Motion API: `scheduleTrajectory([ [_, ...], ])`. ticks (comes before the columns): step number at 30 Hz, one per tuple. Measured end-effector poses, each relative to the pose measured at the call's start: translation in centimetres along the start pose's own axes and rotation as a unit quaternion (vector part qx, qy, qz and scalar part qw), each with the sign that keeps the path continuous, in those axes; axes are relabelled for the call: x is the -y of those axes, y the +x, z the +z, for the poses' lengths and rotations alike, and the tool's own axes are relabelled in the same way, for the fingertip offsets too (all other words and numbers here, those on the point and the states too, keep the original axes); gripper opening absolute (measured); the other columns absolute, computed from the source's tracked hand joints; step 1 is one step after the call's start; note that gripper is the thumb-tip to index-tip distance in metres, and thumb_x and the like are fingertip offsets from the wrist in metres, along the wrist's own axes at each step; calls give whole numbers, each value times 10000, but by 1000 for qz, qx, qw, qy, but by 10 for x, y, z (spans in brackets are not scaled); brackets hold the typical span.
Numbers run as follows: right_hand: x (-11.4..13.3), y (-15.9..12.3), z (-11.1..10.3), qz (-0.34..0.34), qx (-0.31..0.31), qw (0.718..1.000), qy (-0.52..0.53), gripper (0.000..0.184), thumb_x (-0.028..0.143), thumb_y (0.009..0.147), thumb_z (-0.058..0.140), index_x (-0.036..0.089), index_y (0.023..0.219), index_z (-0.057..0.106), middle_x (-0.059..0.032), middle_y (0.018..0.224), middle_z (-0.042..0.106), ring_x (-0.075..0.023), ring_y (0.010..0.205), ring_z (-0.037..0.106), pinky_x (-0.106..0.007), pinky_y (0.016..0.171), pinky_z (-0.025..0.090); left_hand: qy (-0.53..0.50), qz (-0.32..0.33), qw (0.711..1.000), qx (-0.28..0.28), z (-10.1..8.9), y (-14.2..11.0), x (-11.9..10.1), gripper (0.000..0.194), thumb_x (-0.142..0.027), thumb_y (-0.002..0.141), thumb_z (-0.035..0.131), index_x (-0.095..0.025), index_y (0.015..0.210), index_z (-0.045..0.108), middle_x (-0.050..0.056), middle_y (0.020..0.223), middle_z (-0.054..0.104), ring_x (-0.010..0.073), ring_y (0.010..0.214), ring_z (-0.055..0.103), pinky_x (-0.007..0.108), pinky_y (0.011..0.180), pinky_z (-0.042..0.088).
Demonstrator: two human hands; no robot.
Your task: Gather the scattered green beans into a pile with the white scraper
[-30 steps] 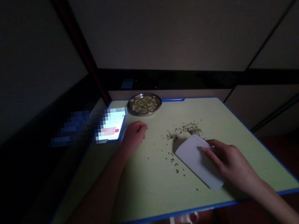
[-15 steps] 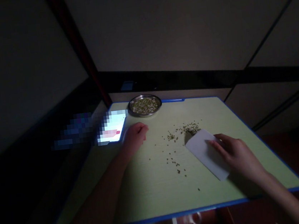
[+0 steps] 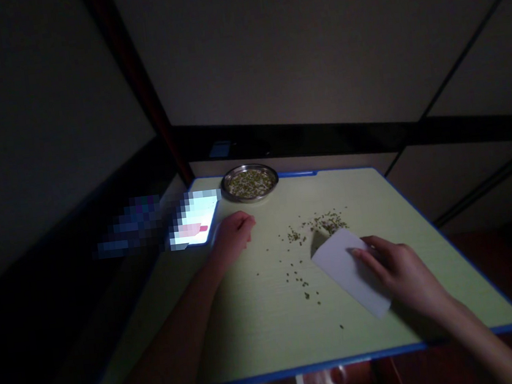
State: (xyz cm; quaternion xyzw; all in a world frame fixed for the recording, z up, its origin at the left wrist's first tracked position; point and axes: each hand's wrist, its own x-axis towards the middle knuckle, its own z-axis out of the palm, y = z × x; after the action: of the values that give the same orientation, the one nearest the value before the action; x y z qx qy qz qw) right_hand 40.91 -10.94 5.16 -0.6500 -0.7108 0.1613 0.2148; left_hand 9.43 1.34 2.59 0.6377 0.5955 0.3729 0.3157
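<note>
Pinched between the thumb and fingers of my right hand [image 3: 398, 268] is a white card [image 3: 350, 270], tilted over the tabletop. Its far edge hangs by a pile of small greenish seeds [image 3: 331, 221], and more of them are strewn to the left and nearer me. My left hand [image 3: 233, 234] rests on the table as a loose fist, beside the lit tablet or phone screen; nothing shows in its fingers. Behind it stands a round metal dish [image 3: 249, 183] holding many green and whitish bits.
The pale green table [image 3: 263, 339] has a blue rim and stands in a dark corner against panels. A bright, partly blurred screen [image 3: 194, 220] lies at its left edge. Below the near edge, an open space with something red [image 3: 337, 383] shows.
My right hand has drawn the card slightly back toward me and left, away from the seed pile. My left hand stays in place.
</note>
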Motion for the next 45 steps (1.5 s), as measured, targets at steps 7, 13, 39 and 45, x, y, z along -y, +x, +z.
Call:
scheduleTrajectory([
  [7, -35, 20, -19, 7, -65, 995, -80, 443, 546, 901, 454, 185, 1032, 673, -109, 765, 726, -225, 616, 657, -305, 531, 394, 0, -3, 1000, 6, 0, 1, 0, 241, -390, 794, 497, -203, 647, 536, -40, 492, 512, 119, 453, 481, 250, 490, 366],
  [13, -37, 18, -31, 14, -62, 997, -34, 463, 574, 901, 454, 174, 1030, 650, -102, 803, 726, -215, 658, 662, -292, 555, 413, 12, -3, 1000, 7, 1, 2, 2, 243, -386, 795, 498, -199, 647, 548, -33, 495, 517, 120, 456, 486, 246, 487, 363],
  [39, -27, 30, -36, 0, -59, 996, -61, 477, 570, 901, 443, 167, 1031, 663, -94, 733, 714, -204, 624, 640, -301, 551, 394, -13, 5, 1000, 9, 3, 3, 5, 213, -377, 778, 507, -204, 659, 538, -34, 500, 509, 115, 450, 475, 237, 464, 352],
  [45, -9, 29, -17, -20, -37, 999, -31, 442, 565, 901, 441, 189, 983, 659, -68, 705, 703, -183, 597, 622, -281, 532, 380, -31, -7, 1000, 3, 3, 2, 3, 204, -383, 776, 489, -207, 688, 540, -43, 489, 495, 120, 429, 461, 237, 444, 349],
])
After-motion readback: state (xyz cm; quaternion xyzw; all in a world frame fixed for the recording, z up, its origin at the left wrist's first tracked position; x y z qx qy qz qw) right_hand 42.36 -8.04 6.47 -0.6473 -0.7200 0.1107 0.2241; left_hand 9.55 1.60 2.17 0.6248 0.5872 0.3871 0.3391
